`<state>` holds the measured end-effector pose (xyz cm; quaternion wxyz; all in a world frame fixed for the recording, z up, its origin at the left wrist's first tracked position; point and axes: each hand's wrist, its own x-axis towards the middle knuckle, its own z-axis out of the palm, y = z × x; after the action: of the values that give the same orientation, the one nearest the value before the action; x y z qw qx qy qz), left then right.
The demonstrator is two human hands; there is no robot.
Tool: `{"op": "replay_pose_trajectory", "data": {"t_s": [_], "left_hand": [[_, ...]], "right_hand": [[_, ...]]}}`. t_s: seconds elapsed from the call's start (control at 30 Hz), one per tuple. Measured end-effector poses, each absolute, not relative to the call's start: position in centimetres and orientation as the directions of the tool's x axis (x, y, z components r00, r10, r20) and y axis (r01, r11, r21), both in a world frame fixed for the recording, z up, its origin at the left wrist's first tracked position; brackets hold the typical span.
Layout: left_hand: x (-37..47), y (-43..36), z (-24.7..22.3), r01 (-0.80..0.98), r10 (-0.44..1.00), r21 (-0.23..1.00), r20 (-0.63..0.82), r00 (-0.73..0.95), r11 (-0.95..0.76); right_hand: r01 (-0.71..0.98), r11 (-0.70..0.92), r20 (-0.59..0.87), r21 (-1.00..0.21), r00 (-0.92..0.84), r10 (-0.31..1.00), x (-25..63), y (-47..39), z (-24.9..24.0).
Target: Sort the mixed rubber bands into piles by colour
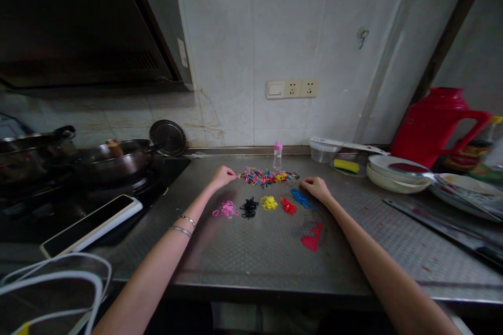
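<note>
A mixed heap of small coloured rubber bands (264, 177) lies across the steel counter. At its left end, my left hand (225, 176) has its fingertips pinched together on the edge of the heap; what they hold is too small to name. My right hand (315, 187) is beyond the heap's right end, just above the blue bands (301, 198), fingers drawn together with their tips partly hidden. In a row nearer me lie single-colour piles: pink bands (228, 210), black bands (249, 208), yellow bands (269, 202) and red bands (288, 206).
Behind the heap stands a small clear bottle (277, 156) with a pink cap. A red torn-looking patch (313, 237) marks the counter. Pans (118, 159) and a white device (90, 224) are leftward; stacked bowls (396, 175), a knife (436, 227) and a red jug (436, 128) stand right.
</note>
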<state>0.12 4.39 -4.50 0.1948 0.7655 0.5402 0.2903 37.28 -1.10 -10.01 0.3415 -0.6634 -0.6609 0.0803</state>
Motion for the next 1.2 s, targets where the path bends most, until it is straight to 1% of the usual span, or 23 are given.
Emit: {"op": "replay_pose_trajectory", "data": {"t_s": [0.1,0.2,0.3,0.4,0.47,0.53,0.7,0.83,0.93,1.03,1.2], "left_hand": [[-1.7,2.8,-3.3,0.652,0.905,0.635,0.208,0.372,-0.414],[-3.1,0.8,-2.6,0.631,0.869,0.65,0.097,0.484,-0.424],[-4.1,-1.0,-2.4,0.66,0.83,0.615,-0.015,0.557,-0.432],[-4.6,-2.2,-2.6,0.679,0.789,0.59,-0.11,0.604,-0.437],[-4.6,-2.8,-2.7,0.691,0.781,0.573,-0.136,0.61,-0.44],[-4.6,-3.0,-2.6,0.701,0.783,0.558,-0.14,0.606,-0.444],[-4.2,-2.8,-1.7,0.688,0.796,0.545,-0.06,0.602,-0.479],[-2.9,-1.9,-1.2,0.649,0.823,0.59,0.047,0.566,-0.48],[-1.4,-1.0,-0.9,0.608,0.845,0.633,0.146,0.514,-0.479],[0.0,0.0,-0.6,0.569,0.871,0.676,0.24,0.429,-0.467],[1.8,1.5,-0.2,0.511,0.891,0.731,0.345,0.295,-0.452]], "right_hand": [[0.82,0.103,0.33,-0.563,0.108,0.938,37.3,-1.0,-10.0],[0.821,0.102,0.307,-0.561,0.092,0.947,37.3,-1.0,-9.6],[0.827,0.112,0.269,-0.551,0.049,0.962,37.1,-1.1,-9.0],[0.833,0.116,0.235,-0.541,0.017,0.972,36.6,-1.2,-8.2],[0.837,0.133,0.243,-0.531,0.0,0.97,36.0,-1.4,-7.9],[0.838,0.187,0.273,-0.513,-0.047,0.961,35.2,-1.4,-7.7],[0.811,0.351,0.333,-0.468,-0.206,0.92,32.3,-1.1,-7.6],[0.799,0.432,0.331,-0.419,-0.309,0.892,29.5,-0.6,-7.4],[0.811,0.434,0.284,-0.392,-0.342,0.896,27.9,-0.4,-7.1],[0.839,0.399,0.252,-0.37,-0.323,0.912,26.8,-0.3,-6.8],[0.847,0.409,0.22,-0.341,-0.351,0.91,25.9,-0.2,-6.4]]}}
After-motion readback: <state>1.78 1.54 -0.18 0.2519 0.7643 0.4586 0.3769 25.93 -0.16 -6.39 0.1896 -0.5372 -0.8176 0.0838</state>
